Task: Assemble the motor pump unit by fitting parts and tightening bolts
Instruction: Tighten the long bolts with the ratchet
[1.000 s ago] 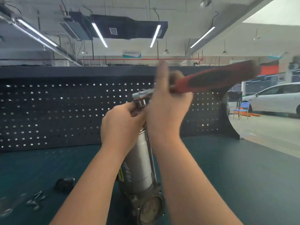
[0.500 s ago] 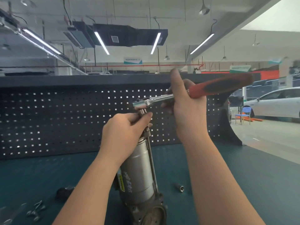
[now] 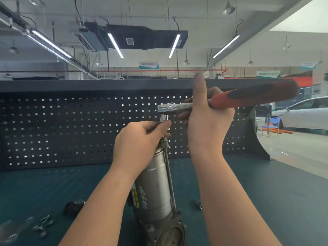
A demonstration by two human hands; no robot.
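Bright ceiling strips (image 3: 115, 45), blurred edges

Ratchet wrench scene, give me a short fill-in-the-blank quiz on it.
1. The ratchet wrench has a ____ and black handle.
2. The ____ hand grips the wrench.
3. The left hand holds the top of the ____ motor body.
4. A loose socket lies on the ____ bench mat.

Missing: red; right; silver; green

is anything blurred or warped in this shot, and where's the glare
Head view: the ratchet wrench handle end is slightly motion-blurred; wide-angle distortion bends the pegboard top edge; the ceiling strip lights blow out white; the bolts at the lower left corner look soft.
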